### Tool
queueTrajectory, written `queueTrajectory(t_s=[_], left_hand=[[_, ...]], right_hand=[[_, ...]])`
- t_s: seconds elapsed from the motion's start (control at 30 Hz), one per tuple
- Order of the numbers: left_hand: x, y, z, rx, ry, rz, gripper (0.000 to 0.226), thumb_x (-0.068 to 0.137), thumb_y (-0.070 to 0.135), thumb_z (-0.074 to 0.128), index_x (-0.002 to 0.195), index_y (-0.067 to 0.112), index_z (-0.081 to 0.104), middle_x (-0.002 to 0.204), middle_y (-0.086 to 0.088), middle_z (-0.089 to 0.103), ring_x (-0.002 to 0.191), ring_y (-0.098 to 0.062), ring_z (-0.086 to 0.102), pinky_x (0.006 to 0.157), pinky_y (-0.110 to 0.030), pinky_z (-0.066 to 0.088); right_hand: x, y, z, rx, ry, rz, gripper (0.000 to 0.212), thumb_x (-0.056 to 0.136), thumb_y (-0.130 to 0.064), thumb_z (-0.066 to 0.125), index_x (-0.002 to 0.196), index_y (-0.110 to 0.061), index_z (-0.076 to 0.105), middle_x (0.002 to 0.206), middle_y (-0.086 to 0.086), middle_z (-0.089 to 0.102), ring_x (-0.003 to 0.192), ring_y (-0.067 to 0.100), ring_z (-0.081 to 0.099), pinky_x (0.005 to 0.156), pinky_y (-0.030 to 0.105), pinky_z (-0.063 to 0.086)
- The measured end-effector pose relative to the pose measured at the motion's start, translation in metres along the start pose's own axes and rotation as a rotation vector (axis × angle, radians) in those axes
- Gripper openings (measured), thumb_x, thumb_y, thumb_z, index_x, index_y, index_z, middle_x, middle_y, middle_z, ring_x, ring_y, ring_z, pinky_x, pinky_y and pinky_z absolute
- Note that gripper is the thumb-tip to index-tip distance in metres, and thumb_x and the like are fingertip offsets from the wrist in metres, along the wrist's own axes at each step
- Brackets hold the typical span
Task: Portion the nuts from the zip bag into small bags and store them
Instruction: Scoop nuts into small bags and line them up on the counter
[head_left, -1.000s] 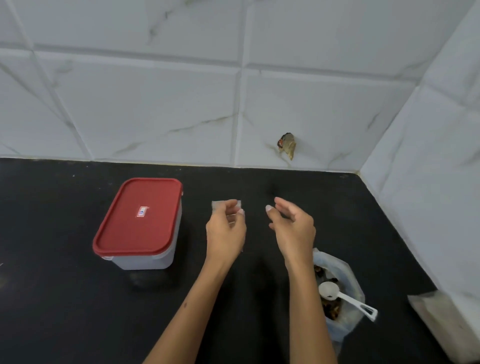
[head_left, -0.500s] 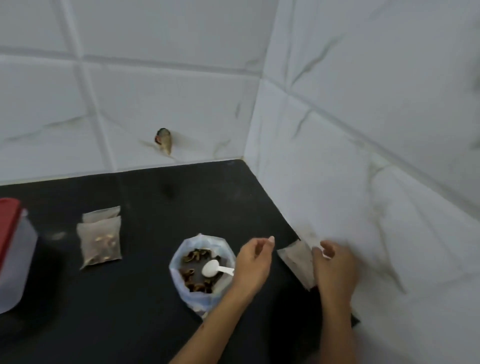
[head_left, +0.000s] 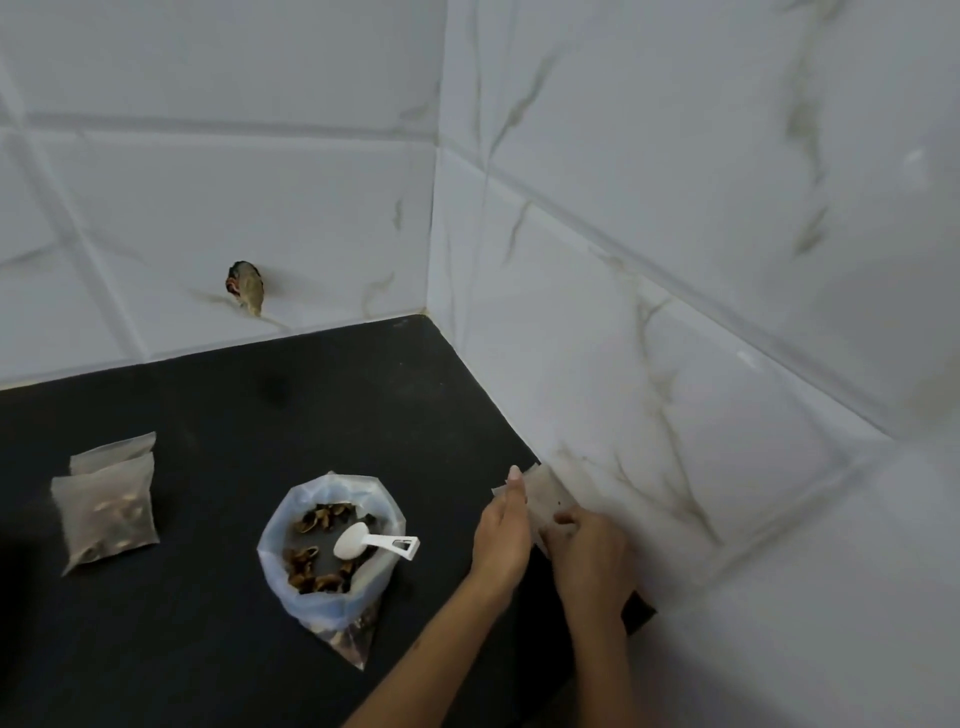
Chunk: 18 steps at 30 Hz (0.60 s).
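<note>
The open zip bag (head_left: 332, 587) stands on the black counter (head_left: 218, 649) with brown nuts inside and a white scoop (head_left: 363, 543) lying on them. Two small filled bags (head_left: 106, 514) lie overlapping at the left. Small empty bags (head_left: 543, 491) lean against the right wall. My left hand (head_left: 501, 530) lies with straight fingers against their left edge. My right hand (head_left: 592, 561) has curled fingers pinching one of the small bags at its lower edge.
White marbled tile walls meet in a corner (head_left: 431, 260) behind the counter. A small brown-grey thing (head_left: 247, 286) sticks out of the back wall. A white ledge (head_left: 831, 623) borders the counter at the right.
The view swung right and the red-lidded box left it. Both hands moved from the filled small bag to the empty bags by the right wall; the left hand now touches them.
</note>
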<state>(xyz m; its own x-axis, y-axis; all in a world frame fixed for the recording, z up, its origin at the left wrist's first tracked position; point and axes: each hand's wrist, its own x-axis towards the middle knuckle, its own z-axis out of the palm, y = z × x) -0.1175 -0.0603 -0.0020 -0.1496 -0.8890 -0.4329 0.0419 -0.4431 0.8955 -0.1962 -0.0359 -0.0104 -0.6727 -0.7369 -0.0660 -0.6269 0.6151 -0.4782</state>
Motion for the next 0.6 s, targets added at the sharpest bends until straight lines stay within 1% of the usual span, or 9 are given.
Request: queueTrajectory(t_s=[0.1, 0.2, 0.23, 0.3, 0.37, 0.4, 0.47, 0.53, 0.6], left_hand=[[0.0, 0.001, 0.002, -0.02, 0.008, -0.011, 0.044, 0.099, 0.05, 0.032, 0.073, 0.022, 0.054, 0.081, 0.002, 0.058, 0.084, -0.015, 0.058, 0.094, -0.036, 0.048], [-0.003, 0.0, 0.0, -0.025, -0.021, 0.028, 0.044, 0.092, 0.058, 0.042, 0.071, 0.021, 0.052, 0.076, 0.004, 0.057, 0.074, -0.011, 0.056, 0.083, -0.034, 0.049], [-0.004, 0.0, -0.003, -0.029, -0.031, 0.063, 0.042, 0.087, 0.06, 0.05, 0.077, 0.02, 0.056, 0.082, 0.005, 0.059, 0.078, -0.008, 0.057, 0.083, -0.031, 0.05], [-0.006, 0.004, -0.01, -0.043, -0.031, 0.124, 0.041, 0.083, 0.052, 0.064, 0.105, 0.017, 0.059, 0.106, 0.005, 0.062, 0.098, -0.006, 0.059, 0.092, -0.028, 0.049], [-0.01, 0.016, -0.02, -0.052, -0.011, 0.201, 0.058, 0.077, 0.041, 0.075, 0.123, 0.018, 0.05, 0.12, 0.006, 0.057, 0.11, -0.006, 0.056, 0.091, -0.021, 0.046], [-0.012, 0.025, -0.027, -0.049, 0.011, 0.236, 0.068, 0.073, 0.039, 0.079, 0.128, 0.018, 0.046, 0.123, 0.007, 0.054, 0.114, -0.007, 0.054, 0.092, -0.02, 0.044], [-0.016, 0.04, -0.042, -0.039, 0.047, 0.299, 0.093, 0.061, 0.043, 0.086, 0.137, 0.017, 0.039, 0.128, 0.007, 0.05, 0.122, -0.01, 0.05, 0.101, -0.026, 0.042], [-0.024, 0.055, -0.063, -0.049, 0.098, 0.362, 0.115, 0.045, 0.052, 0.09, 0.14, 0.016, 0.036, 0.133, 0.006, 0.049, 0.125, -0.01, 0.049, 0.107, -0.03, 0.041], [-0.033, 0.066, -0.087, -0.086, 0.162, 0.438, 0.106, 0.041, 0.048, 0.092, 0.131, 0.019, 0.044, 0.127, 0.008, 0.055, 0.115, -0.004, 0.056, 0.096, -0.024, 0.049]], right_hand=[[-0.001, 0.003, 0.002, -0.011, 0.082, -0.018, 0.021, 0.09, -0.027, 0.06, 0.108, -0.027, 0.07, 0.107, -0.004, 0.069, 0.097, 0.017, 0.064, 0.067, 0.021, 0.041], [0.0, 0.003, -0.005, 0.057, 0.177, -0.027, 0.021, 0.091, -0.022, 0.058, 0.106, -0.022, 0.072, 0.106, -0.001, 0.07, 0.095, 0.02, 0.064, 0.068, 0.022, 0.043], [0.0, 0.0, -0.01, 0.098, 0.21, -0.039, 0.02, 0.09, -0.021, 0.058, 0.105, -0.021, 0.072, 0.105, 0.0, 0.071, 0.095, 0.021, 0.064, 0.068, 0.023, 0.042], [-0.002, -0.009, -0.022, 0.209, 0.263, -0.074, 0.018, 0.09, -0.02, 0.059, 0.103, -0.02, 0.073, 0.102, -0.001, 0.071, 0.093, 0.02, 0.064, 0.065, 0.022, 0.037], [-0.007, -0.023, -0.036, 0.327, 0.265, -0.13, 0.017, 0.09, -0.022, 0.061, 0.102, -0.021, 0.073, 0.101, -0.004, 0.07, 0.09, 0.015, 0.062, 0.063, 0.021, 0.036], [-0.011, -0.032, -0.04, 0.386, 0.242, -0.178, 0.016, 0.09, -0.023, 0.061, 0.101, -0.021, 0.072, 0.099, -0.006, 0.07, 0.087, 0.011, 0.062, 0.062, 0.02, 0.038], [-0.02, -0.049, -0.048, 0.544, 0.125, -0.307, 0.014, 0.089, -0.022, 0.063, 0.098, -0.021, 0.074, 0.094, -0.009, 0.071, 0.082, 0.003, 0.062, 0.069, 0.015, 0.047], [-0.033, -0.069, -0.052, 0.772, -0.128, -0.408, 0.013, 0.086, -0.017, 0.066, 0.09, -0.027, 0.074, 0.085, -0.011, 0.073, 0.081, 0.003, 0.067, 0.075, 0.018, 0.053], [-0.049, -0.088, -0.051, 0.897, -0.396, -0.48, 0.021, 0.085, -0.01, 0.067, 0.084, -0.03, 0.073, 0.08, -0.007, 0.075, 0.082, 0.005, 0.07, 0.073, 0.018, 0.054]])
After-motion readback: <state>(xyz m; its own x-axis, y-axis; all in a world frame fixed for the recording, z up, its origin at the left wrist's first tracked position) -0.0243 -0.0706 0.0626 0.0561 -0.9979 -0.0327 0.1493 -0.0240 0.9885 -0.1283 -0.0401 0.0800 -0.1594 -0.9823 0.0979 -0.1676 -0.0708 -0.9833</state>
